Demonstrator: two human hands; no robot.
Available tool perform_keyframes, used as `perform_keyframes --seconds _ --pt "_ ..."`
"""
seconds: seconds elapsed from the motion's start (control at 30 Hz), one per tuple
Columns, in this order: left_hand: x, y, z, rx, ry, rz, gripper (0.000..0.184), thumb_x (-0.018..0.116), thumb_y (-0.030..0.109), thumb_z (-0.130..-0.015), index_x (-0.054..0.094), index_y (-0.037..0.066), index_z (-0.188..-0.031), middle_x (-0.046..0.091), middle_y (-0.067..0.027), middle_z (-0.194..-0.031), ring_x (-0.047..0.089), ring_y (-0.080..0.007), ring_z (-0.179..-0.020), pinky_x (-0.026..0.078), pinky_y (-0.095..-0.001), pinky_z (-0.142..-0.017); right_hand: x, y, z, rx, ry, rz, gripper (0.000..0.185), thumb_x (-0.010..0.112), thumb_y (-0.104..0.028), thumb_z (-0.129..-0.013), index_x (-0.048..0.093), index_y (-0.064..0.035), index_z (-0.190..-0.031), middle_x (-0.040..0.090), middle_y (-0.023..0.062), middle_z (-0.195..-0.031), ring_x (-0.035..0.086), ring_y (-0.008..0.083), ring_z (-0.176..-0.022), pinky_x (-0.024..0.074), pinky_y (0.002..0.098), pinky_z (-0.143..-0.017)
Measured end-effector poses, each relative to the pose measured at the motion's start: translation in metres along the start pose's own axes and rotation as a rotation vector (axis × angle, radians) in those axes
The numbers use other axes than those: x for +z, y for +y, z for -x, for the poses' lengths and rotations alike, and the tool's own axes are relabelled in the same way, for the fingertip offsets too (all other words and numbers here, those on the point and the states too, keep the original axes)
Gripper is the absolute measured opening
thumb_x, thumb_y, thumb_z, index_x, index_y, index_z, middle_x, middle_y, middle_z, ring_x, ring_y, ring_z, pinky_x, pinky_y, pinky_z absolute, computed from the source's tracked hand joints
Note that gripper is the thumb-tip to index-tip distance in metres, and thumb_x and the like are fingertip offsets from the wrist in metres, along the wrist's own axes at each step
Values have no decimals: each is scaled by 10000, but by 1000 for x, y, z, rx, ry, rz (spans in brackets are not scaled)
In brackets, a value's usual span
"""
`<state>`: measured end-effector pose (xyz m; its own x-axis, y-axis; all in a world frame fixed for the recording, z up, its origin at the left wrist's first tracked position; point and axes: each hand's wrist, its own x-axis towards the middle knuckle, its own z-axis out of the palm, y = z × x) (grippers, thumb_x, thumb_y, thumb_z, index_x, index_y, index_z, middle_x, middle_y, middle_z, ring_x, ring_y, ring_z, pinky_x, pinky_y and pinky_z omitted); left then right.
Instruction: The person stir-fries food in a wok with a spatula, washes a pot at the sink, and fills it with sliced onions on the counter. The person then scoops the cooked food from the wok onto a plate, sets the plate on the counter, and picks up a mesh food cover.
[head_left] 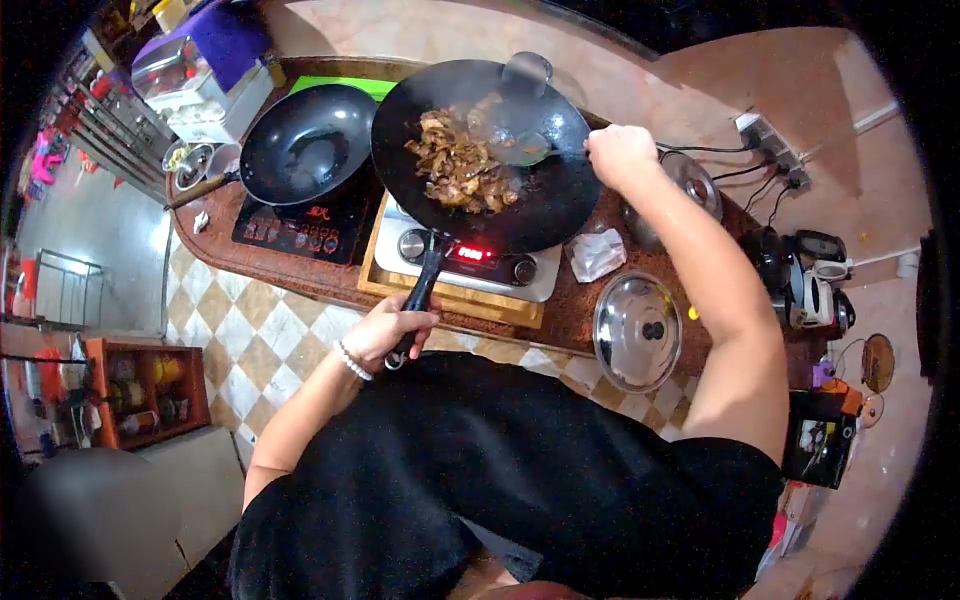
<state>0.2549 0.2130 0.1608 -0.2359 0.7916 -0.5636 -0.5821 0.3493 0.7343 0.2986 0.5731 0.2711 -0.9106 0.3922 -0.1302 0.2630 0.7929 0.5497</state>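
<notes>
- Sitting on a black cooktop [290,235], a dark pan [310,140].
- Left hand [388,332]: fingers wrapped tightly around the black handle [429,280] of the wok [560,195].
- That wok is over the silver cooker [540,272], brown food [450,160] heaped inside, steaming.
- Crumpled white bag [598,254], beside the cooker.
- Right hand [624,156]: clenched around a utensil [526,150], its head beside the food.
- Metal lid [630,350], near the front edge of the surface [588,318].

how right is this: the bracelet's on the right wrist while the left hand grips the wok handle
Not quite: the head view shows the beaded bracelet on the wrist of the left hand, which does grip the wok handle.
</notes>
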Motion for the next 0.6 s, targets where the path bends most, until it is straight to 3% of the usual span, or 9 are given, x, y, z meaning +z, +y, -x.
perform_keyframes --seconds 0.13,0.37,0.6 --pt "-2 1 -1 3 -27 87 209 590 87 -822 499 13 -994 491 -19 -590 464 -105 -422 377 -222 -396 -53 14 32 6 -121 114 195 520 -153 -831 703 -118 -890 683 93 -940 668 236 -876 535 357 -706" --pt "0 -1 1 30 -60 63 193 581 74 -813 493 8 -972 490 -30 -585 468 -113 -429 386 -221 -407 -15 -4 -2 57 -68 29 200 523 -156 -830 703 -115 -907 681 90 -959 665 243 -887 536 369 -715" --pt "-3 2 7 9 -34 43 215 580 73 -805 483 0 -982 502 -41 -584 470 -122 -418 379 -229 -413 -38 14 31 42 -114 75 194 524 -144 -816 703 -105 -880 686 90 -927 667 239 -873 536 373 -717"
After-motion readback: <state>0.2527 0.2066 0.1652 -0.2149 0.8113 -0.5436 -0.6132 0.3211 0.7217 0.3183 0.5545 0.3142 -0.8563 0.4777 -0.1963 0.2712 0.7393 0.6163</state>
